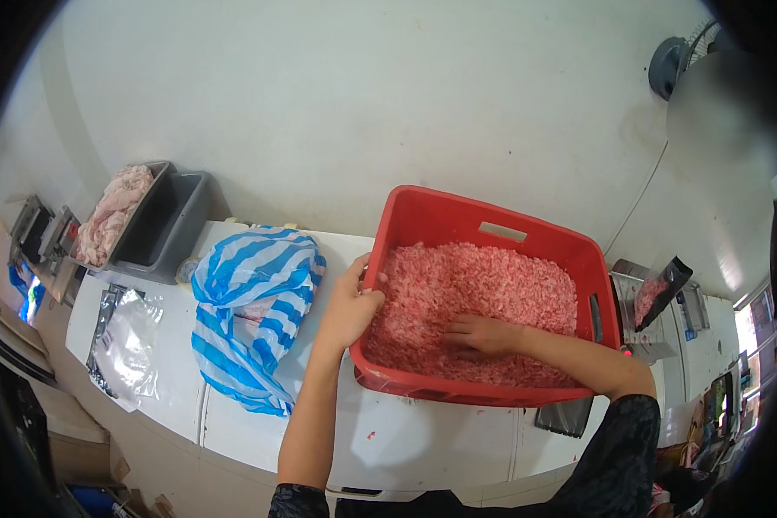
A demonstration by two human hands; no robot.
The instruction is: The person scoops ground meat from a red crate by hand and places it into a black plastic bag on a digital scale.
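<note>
A red plastic crate [453,202] full of ground meat [524,278] stands on the white surface before me. My left hand [356,307] grips the crate's left rim, thumb over the edge. Inside the crate, my right hand [482,335] presses into the meat near the front, its fingertips partly buried. Left of the crate lies a blue-and-white striped plastic bag [256,317], its mouth partly open on something pinkish.
Two grey tubs [191,220] stand far left, one heaped with pale meat or fat [118,210]. Clear plastic bags [129,343] lie in front of them. A filled black-and-clear pouch [662,291] rests on a scale [641,337] at right. A fan [676,65] is at upper right.
</note>
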